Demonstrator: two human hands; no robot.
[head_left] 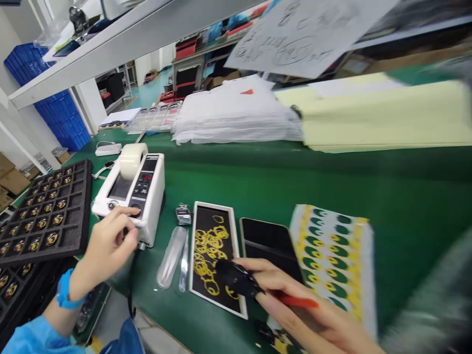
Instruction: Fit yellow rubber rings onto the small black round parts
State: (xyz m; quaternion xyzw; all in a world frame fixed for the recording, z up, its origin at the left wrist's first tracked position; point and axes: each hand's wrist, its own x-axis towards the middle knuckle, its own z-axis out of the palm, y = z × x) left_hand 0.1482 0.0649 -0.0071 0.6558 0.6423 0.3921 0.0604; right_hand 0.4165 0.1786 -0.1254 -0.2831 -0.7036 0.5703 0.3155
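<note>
My left hand (pixel 110 241) reaches to a white tape dispenser (pixel 157 189), its index finger on the dark button at the front of the panel. Its other fingers are loosely bent and hold nothing. A roll of clear tape (pixel 131 160) sits on top of the machine. My right hand (pixel 295 295) grips a small glossy black part (pixel 238 278), blurred, between thumb and fingers. An orange-red strip (pixel 298 301) shows between those fingers; what it belongs to is hidden. Below the black part lies a white-rimmed tray (pixel 238 241) holding yellow rings (pixel 210 250).
Left stands a black foam tray (pixel 73 216) with metal parts. Near the ring tray lie a tally counter (pixel 183 215), a clear plastic case (pixel 171 258), tweezers (pixel 183 265) and a phone (pixel 267 241). A sticker sheet (pixel 332 260) is on the right; paper stacks (pixel 236 118) line the back under a shelf.
</note>
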